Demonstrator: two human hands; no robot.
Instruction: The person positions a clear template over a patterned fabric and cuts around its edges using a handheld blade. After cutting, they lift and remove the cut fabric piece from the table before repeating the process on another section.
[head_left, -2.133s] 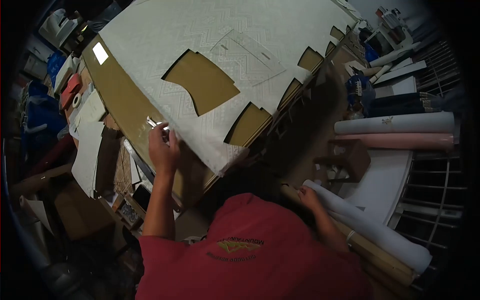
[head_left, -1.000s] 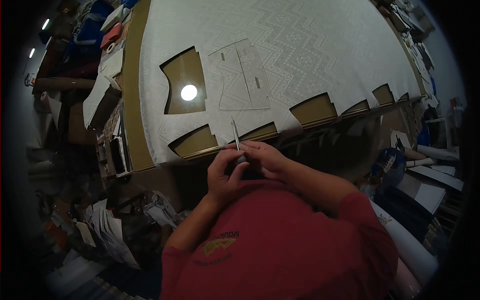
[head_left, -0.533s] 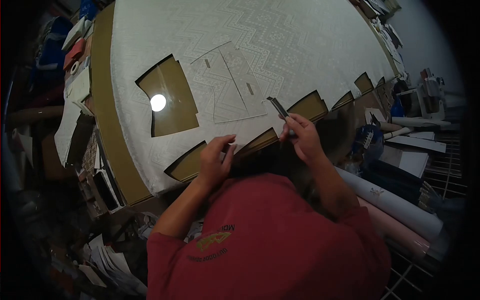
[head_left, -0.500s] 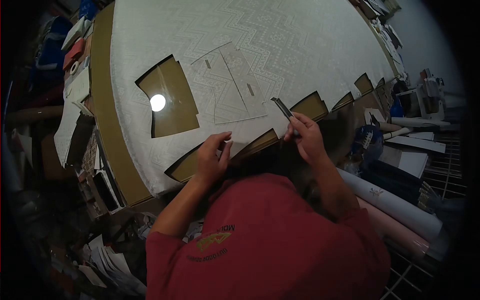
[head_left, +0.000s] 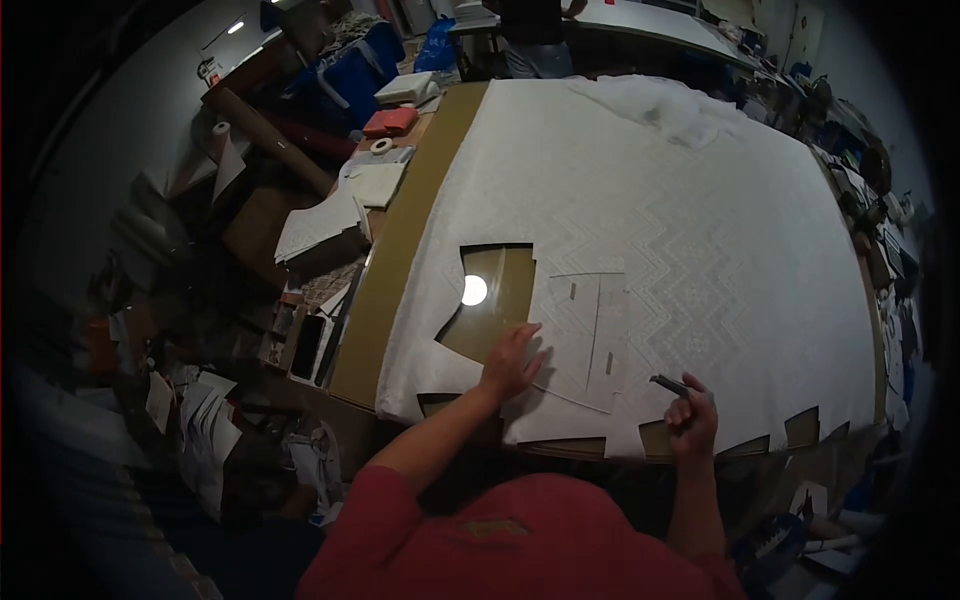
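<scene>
White patterned fabric (head_left: 690, 230) covers the large table, and a clear template (head_left: 595, 340) with dark lines and slots lies on it. Fingers apart, my left hand (head_left: 514, 362) is at the template's lower left edge, near a cut-out opening (head_left: 505, 295) that shows a brown surface and a bright round reflection. It holds nothing. To the right of the template, my right hand (head_left: 690, 420) is closed around a dark cutter (head_left: 668, 385), whose tip points left. Several angular openings run along the fabric's near edge.
A person (head_left: 535, 40) stands beyond the far edge, beside another table (head_left: 660, 22). Crumpled white material (head_left: 665, 108) lies at the fabric's far end. Papers (head_left: 320, 228), a tape roll (head_left: 381, 146) and a red packet (head_left: 390, 122) are at the left.
The view has swung up and round, bringing the far end of the table and a person into sight. My left hand has spread and moved to the template; my hands are farther apart.
</scene>
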